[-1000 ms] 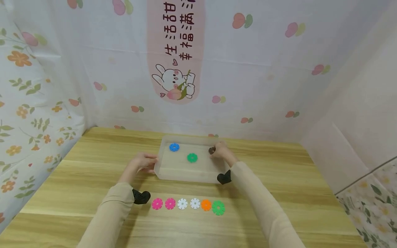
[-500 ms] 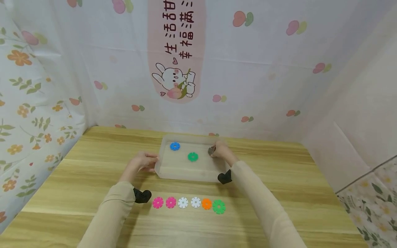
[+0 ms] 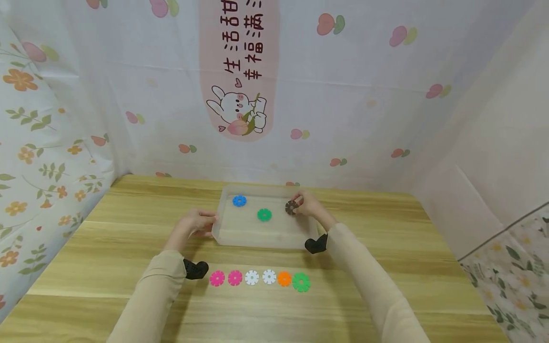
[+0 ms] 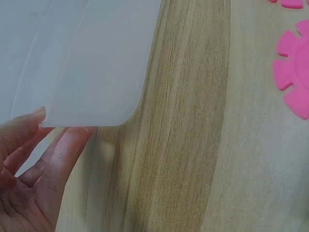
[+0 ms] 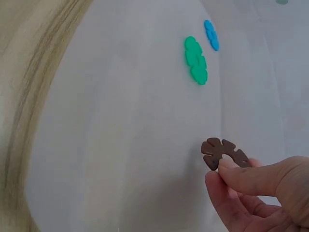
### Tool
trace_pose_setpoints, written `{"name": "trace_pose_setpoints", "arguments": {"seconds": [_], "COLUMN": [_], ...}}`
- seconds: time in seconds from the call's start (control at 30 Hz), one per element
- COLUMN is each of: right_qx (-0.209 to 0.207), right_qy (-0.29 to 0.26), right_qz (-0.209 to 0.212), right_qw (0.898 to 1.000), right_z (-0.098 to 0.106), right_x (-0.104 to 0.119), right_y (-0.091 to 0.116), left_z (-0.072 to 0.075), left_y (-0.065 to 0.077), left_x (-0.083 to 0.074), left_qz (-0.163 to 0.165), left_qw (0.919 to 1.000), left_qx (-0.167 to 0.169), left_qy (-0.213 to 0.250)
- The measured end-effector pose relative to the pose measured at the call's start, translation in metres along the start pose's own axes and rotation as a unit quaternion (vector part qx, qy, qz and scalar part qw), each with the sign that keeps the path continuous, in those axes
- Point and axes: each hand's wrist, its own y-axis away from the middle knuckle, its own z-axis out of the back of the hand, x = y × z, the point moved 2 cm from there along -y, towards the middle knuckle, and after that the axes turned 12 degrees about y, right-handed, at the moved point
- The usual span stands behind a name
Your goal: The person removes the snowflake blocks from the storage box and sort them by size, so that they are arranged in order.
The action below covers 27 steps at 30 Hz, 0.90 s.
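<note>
A translucent white plastic tray (image 3: 261, 239) stands toward the back of the table. My left hand (image 3: 199, 223) grips its left end, the thumb over the rim and the fingers below it in the left wrist view. Over the tray's right end, my right hand (image 3: 310, 206) pinches a brown notched plastic disc (image 5: 219, 151) between thumb and fingers. Its face with the centre hole shows in the right wrist view, partly behind the thumb. A blue notched disc (image 3: 239, 201) and a green notched disc (image 3: 264, 215) lie on the tray's floor.
In front of the tray a row of notched discs lies on the wooden table (image 3: 128, 228): two pink (image 3: 217, 278), two white (image 3: 251, 277), an orange one (image 3: 284, 279) and a larger light green one (image 3: 301, 282). A patterned cloth (image 3: 343, 109) hangs behind the table.
The brown disc, at first mostly covered by my right hand, has come up off the tray floor in its pinch and shows its face. My left hand stays at the tray's end.
</note>
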Motion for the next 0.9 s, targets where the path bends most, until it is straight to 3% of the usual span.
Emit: {"name": "trace_pose_setpoints", "arguments": {"seconds": [0.17, 0.47, 0.9], "right_qx": [0.011, 0.02, 0.044], "right_qy": [-0.036, -0.026, -0.07], "right_qz": [0.017, 0.053, 0.041], "right_qw": [0.999, 0.998, 0.996], "right_z": [0.004, 0.011, 0.015], "right_x": [-0.005, -0.003, -0.013], "right_y": [0.01, 0.023, 0.049], "left_z": [-0.003, 0.0, 0.0], "left_y": [-0.002, 0.0, 0.002], "left_x": [0.001, -0.001, -0.003], "left_qz": [0.0, -0.009, -0.001], "left_qw": [1.0, 0.9997, 0.9998], "left_qx": [0.006, 0.022, 0.019], "left_qy": [-0.002, 0.006, 0.009]}}
